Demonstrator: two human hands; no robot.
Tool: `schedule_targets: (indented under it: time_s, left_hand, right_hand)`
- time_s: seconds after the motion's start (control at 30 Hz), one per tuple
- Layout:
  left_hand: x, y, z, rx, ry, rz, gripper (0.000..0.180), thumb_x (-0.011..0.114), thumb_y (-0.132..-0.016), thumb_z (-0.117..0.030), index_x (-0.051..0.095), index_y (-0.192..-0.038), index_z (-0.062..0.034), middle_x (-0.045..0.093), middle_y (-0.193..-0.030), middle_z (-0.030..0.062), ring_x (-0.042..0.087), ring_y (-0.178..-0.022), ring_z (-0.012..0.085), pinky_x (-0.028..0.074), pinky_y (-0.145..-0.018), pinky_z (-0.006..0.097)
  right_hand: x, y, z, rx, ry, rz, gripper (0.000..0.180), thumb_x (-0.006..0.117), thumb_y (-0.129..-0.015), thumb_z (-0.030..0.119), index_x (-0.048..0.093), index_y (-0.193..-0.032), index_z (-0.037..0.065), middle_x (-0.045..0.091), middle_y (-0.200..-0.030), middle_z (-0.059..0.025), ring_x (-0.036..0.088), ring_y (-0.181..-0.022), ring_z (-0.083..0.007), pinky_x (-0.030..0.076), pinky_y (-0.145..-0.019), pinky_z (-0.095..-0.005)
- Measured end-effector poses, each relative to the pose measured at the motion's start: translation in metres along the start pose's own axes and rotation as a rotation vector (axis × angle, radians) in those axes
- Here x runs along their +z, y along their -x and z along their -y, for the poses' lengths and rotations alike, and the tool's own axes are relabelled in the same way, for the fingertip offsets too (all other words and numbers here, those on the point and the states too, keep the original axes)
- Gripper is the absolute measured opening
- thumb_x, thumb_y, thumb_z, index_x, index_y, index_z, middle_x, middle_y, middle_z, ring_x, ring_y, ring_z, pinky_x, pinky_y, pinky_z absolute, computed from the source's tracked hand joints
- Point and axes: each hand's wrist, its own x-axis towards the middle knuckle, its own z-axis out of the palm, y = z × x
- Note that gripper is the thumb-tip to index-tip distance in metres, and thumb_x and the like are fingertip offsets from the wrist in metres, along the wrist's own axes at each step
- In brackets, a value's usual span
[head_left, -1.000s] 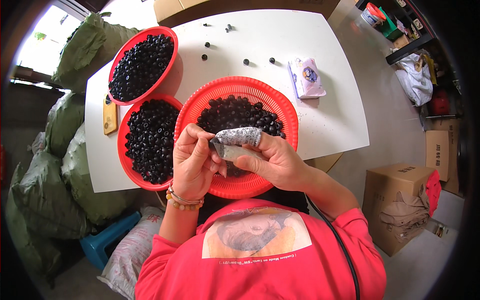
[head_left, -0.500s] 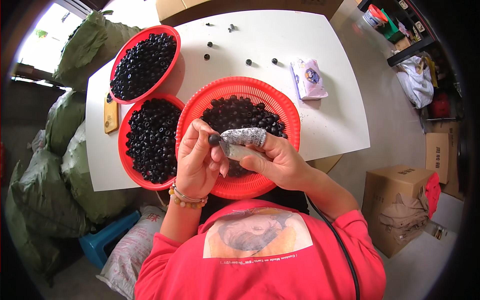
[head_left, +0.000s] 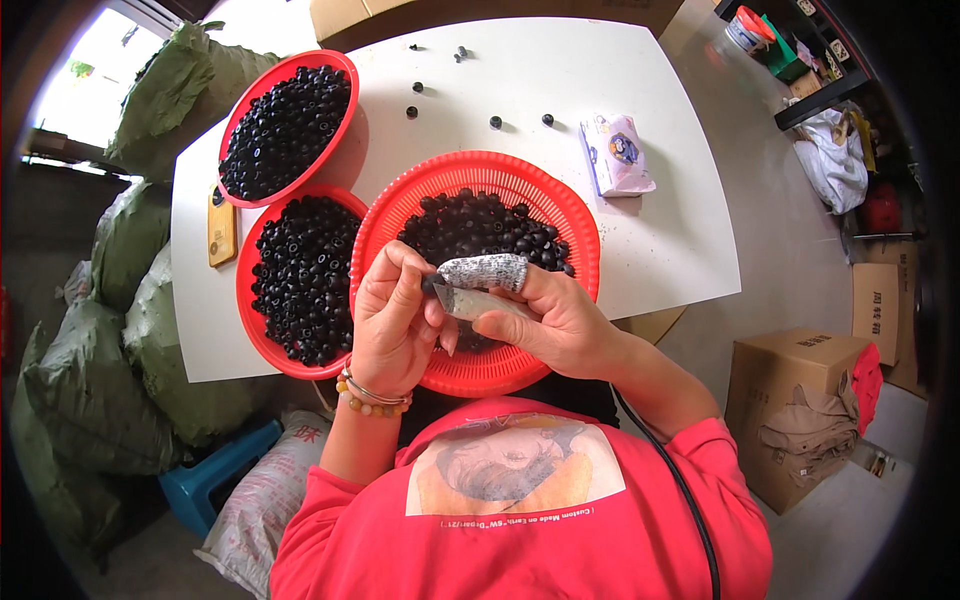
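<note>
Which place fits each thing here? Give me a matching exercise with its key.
Things:
1. yellow flat rectangular device
2. pale wrapped tissue pack
3. red slotted plastic basket of black round fruits
4. blue plastic stool

Places:
A. on the floor, lower left of the table
B. under both hands
C. at the table's left edge
D. on the table, right of the baskets

Pairs: 1-C, 2-D, 3-B, 4-A
</note>
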Motion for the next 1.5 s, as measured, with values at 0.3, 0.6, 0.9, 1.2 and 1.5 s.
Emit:
schedule_targets:
  time_s: [0.3,0.6,0.9,1.2,1.5]
  left_hand:
    - [-0.007,0.0,0.002,0.047,-0.062,0.005,0.008,0.042,-0.089,-0.011,0.044,-0.085,-0.0048,0.05,-0.07,0.003,0.049,-0.052,0.0063,0.048,-0.04,0.023]
    - [-0.008,0.0,0.003,0.056,-0.06,0.002,0.009,0.042,-0.089,-0.013,0.044,-0.086,-0.0057,0.048,-0.067,0.0023,0.049,-0.052,0.0063,0.047,-0.041,0.022]
    - [-0.005,-0.001,0.002,-0.148,0.195,0.075,0.008,0.041,-0.09,-0.016,0.046,-0.091,-0.0106,0.042,-0.061,0.0004,0.034,-0.048,0.0059,0.04,-0.039,0.019]
    - [-0.002,0.005,0.002,-0.231,0.168,0.029,0.009,0.042,-0.09,-0.019,0.043,-0.089,-0.0107,0.042,-0.062,0.0002,0.034,-0.047,0.0058,0.037,-0.038,0.018]
    - [-0.035,0.01,-0.036,0.199,-0.403,-0.313,0.014,0.042,-0.09,-0.019,0.047,-0.084,-0.0064,0.041,-0.055,0.0002,0.035,-0.042,0.0053,0.039,-0.038,0.019]
  right_hand:
    - [0.001,-0.002,-0.006,0.03,-0.061,-0.024,0.028,0.046,-0.087,0.009,0.045,-0.113,-0.001,0.057,-0.099,-0.0061,0.053,-0.088,-0.0095,0.044,-0.079,-0.0238]
    - [0.009,-0.006,-0.015,-0.021,-0.102,-0.078,0.022,0.043,-0.089,0.01,0.048,-0.107,-0.001,0.057,-0.091,-0.0049,0.053,-0.08,-0.0084,0.044,-0.074,-0.0225]
    - [-0.004,-0.013,-0.009,0.179,-0.183,-0.198,0.031,0.049,-0.087,0.02,0.044,-0.11,-0.002,0.056,-0.085,-0.0052,0.054,-0.078,-0.0083,0.044,-0.07,-0.0188]
    - [0.002,-0.027,-0.002,0.255,-0.324,-0.076,0.032,0.053,-0.084,0.012,0.043,-0.11,-0.004,0.055,-0.095,-0.0075,0.053,-0.088,-0.0096,0.043,-0.077,-0.0212]
    - [-0.017,-0.013,-0.004,0.252,-0.11,-0.349,0.032,0.056,-0.083,0.019,0.047,-0.11,0.005,0.045,-0.072,0.0084,0.031,-0.053,0.0033,0.023,-0.044,-0.0118]
